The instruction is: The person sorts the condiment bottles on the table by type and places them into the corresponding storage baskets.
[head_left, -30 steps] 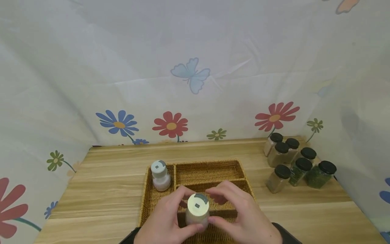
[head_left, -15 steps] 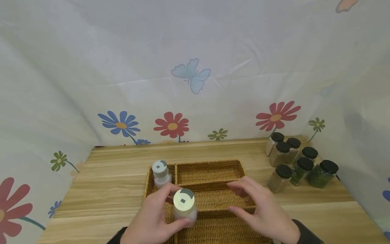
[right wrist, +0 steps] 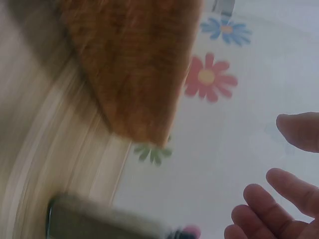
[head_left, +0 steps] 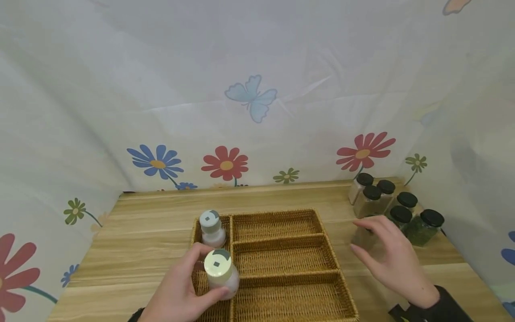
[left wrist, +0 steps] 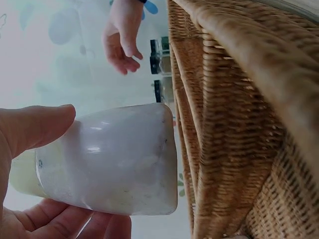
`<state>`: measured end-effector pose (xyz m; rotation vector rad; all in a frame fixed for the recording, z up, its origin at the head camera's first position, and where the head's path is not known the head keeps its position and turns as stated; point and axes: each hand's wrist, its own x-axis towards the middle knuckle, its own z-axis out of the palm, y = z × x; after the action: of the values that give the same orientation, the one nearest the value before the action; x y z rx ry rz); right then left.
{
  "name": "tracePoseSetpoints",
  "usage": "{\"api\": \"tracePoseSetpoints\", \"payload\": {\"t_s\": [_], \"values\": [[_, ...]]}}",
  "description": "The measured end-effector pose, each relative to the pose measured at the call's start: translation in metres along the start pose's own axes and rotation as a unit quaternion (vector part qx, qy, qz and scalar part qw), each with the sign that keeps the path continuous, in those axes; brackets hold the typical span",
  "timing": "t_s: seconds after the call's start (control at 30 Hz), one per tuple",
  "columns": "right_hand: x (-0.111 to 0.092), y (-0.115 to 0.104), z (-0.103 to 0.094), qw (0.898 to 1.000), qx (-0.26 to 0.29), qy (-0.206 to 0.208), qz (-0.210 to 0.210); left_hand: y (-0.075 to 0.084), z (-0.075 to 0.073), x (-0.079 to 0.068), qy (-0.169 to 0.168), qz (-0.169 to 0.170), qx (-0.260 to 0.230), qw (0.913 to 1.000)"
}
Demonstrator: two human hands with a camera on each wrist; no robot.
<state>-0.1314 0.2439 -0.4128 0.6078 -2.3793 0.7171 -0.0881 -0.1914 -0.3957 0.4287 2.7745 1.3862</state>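
My left hand (head_left: 179,286) grips a shaker jar (head_left: 229,284) with a pale yellow lid, over the left compartment of a wicker basket (head_left: 285,275). In the left wrist view, the thumb and fingers lie on opposite sides of the jar (left wrist: 124,159), whose base is just beside the wicker. A second shaker jar (head_left: 211,226), with a whitish lid, stands at the back of that compartment. My right hand (head_left: 396,261) holds nothing. It is to the right of the basket, thumb and fingers apart, and partly covers a spice jar (head_left: 364,238).
Several black-lidded spice jars (head_left: 367,203) are grouped at the table's back right, some with green contents (head_left: 422,230). Three long compartments make up the basket's right side. Behind the wooden table (head_left: 153,232) hangs a white flowered cloth (head_left: 193,120).
The left hand has carried the shaker jar leftward, over the left compartment. My right hand has come off that jar and moved right, to the spice jars.
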Motion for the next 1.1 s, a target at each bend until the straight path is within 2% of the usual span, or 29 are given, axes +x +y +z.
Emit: {"api": "tracePoseSetpoints", "payload": {"t_s": [0.17,0.4,0.6,0.9,1.1], "values": [[-0.005,0.029,-0.007,0.999,-0.033,0.019,0.032,-0.009,-0.006,-0.004,0.007,-0.023,0.014,0.9996],[-0.015,0.054,-0.005,0.996,-0.044,0.012,0.079,-0.02,-0.01,-0.006,0.016,-0.019,0.036,0.9991],[-0.02,0.061,0.003,0.995,-0.055,0.006,0.087,-0.028,-0.011,-0.011,0.003,-0.044,0.043,0.9981],[-0.022,0.063,0.007,0.993,-0.059,0.016,0.098,-0.042,-0.007,-0.018,-0.012,-0.041,0.059,0.9974],[-0.023,0.064,0.008,0.992,-0.065,0.017,0.11,-0.051,-0.001,-0.022,-0.008,0.003,0.061,0.9981]]}}
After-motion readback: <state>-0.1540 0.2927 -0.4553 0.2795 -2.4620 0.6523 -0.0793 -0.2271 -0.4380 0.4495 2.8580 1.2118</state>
